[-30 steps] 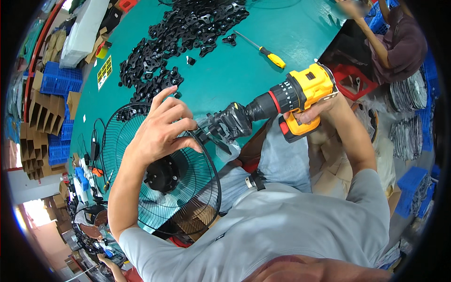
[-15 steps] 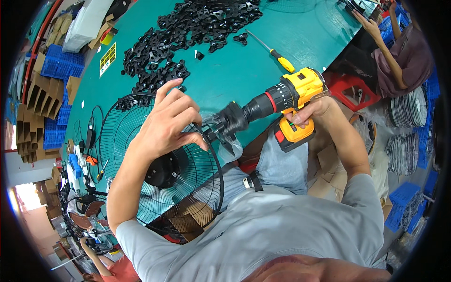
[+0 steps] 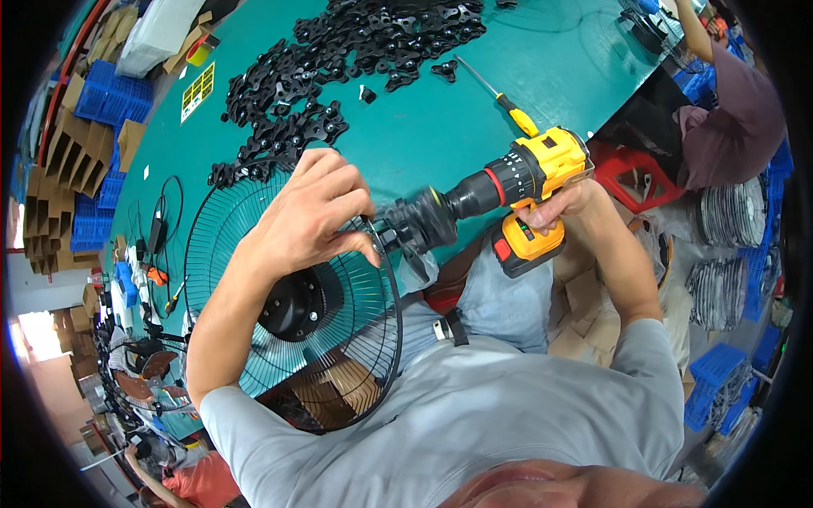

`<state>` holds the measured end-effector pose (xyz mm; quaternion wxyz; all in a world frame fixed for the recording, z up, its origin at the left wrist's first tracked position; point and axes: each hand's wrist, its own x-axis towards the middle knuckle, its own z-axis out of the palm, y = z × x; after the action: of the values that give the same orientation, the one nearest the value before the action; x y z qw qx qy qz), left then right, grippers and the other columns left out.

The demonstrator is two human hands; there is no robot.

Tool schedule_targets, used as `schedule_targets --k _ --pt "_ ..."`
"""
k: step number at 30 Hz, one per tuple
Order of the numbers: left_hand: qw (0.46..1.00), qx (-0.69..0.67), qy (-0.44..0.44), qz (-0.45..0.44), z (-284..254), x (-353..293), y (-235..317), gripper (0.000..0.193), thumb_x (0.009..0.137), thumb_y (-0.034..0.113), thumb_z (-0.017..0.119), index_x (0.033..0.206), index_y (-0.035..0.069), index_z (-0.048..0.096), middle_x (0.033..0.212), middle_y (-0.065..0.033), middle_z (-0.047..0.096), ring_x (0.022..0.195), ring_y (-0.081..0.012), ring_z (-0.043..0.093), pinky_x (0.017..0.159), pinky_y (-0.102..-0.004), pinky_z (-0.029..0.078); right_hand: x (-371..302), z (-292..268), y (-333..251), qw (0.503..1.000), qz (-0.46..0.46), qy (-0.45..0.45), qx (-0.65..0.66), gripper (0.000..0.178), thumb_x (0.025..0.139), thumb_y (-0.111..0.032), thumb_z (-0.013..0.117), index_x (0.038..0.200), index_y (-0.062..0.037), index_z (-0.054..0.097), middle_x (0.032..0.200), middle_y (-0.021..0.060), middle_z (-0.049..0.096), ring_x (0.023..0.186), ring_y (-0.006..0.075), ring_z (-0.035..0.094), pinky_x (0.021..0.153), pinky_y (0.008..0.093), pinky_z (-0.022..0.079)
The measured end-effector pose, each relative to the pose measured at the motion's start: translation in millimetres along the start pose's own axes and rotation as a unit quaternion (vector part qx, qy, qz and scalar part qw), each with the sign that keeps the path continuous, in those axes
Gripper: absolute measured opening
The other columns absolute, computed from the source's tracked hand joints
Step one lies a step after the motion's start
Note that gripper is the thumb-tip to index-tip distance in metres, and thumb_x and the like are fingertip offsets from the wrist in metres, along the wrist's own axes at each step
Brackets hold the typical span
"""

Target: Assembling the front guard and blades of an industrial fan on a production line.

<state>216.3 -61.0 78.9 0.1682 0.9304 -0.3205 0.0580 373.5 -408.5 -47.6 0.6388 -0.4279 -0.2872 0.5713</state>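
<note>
My left hand is closed at the rim of a round black wire fan guard, thumb and fingertips pinching its edge. A black hub plate sits in the guard's middle. My right hand grips the handle of a yellow and black cordless drill, which points left. A black wrapped attachment on the drill's nose meets the guard's rim beside my left fingertips. What lies between the attachment and the rim is partly hidden by my fingers.
A large pile of black three-armed plastic parts covers the far part of the green table. A yellow-handled screwdriver lies beyond the drill. A red plastic stool and another person's sleeve are at right. Blue crates stand at left.
My left index finger, raised before, has curled down toward the rim. The drill and its attachment have shifted slightly right. The other person's hand at upper right has moved farther up.
</note>
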Motion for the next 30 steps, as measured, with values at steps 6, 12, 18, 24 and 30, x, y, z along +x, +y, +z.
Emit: schedule_targets --k 6,12,18,24,30 --pt "1.0 0.008 -0.015 -0.001 -3.5 2.0 3.6 0.046 0.064 0.048 0.078 0.085 0.012 0.06 0.089 -0.0013 0.057 0.084 -0.024 0.05 0.078 -0.0372 0.037 1.0 -5.0 6.3 0.999 0.015 -0.008 0.027 0.034 0.074 -0.01 0.079 0.103 0.0013 0.065 0.073 0.0088 0.062 0.051 0.0169 0.061 0.043 0.0264 0.042" --pt "1.0 0.011 -0.011 0.002 -4.6 1.8 5.7 0.044 0.064 0.045 0.08 0.084 0.012 0.059 0.089 -0.0009 0.057 0.084 -0.0232 0.05 0.078 -0.0369 0.036 5.5 -2.2 12.8 0.998 0.004 -0.015 0.064 0.036 0.073 -0.005 0.079 0.106 0.0033 0.065 0.075 0.0119 0.064 0.046 0.0171 0.057 0.042 0.027 0.044" --pt "1.0 0.016 -0.008 0.004 -6.4 3.0 7.6 0.042 0.062 0.039 0.082 0.084 0.012 0.059 0.089 -0.0008 0.056 0.085 -0.0231 0.051 0.077 -0.0368 0.036 7.3 -8.1 21.8 0.996 0.009 -0.03 0.089 0.036 0.074 -0.001 0.075 0.108 0.0035 0.064 0.077 0.0135 0.064 0.046 0.0165 0.057 0.042 0.0274 0.045" --pt "0.999 0.037 -0.008 -0.006 -6.3 3.9 9.4 0.046 0.06 0.045 0.082 0.084 0.012 0.06 0.084 -0.0008 0.053 0.086 -0.0221 0.051 0.079 -0.0362 0.038 8.6 1.9 16.0 0.998 0.0 0.006 0.069 0.039 0.075 0.001 0.075 0.113 0.0017 0.065 0.084 0.0141 0.068 0.048 0.0168 0.059 0.043 0.0266 0.045" --pt "0.999 0.036 -0.009 -0.003 -6.9 6.7 10.3 0.047 0.06 0.045 0.082 0.084 0.011 0.06 0.085 -0.0006 0.054 0.087 -0.0222 0.052 0.079 -0.0361 0.039 8.4 -15.3 31.6 0.996 -0.01 -0.037 0.078 0.039 0.076 0.0 0.076 0.113 0.0002 0.066 0.091 0.0131 0.07 0.052 0.0172 0.063 0.043 0.0264 0.046"
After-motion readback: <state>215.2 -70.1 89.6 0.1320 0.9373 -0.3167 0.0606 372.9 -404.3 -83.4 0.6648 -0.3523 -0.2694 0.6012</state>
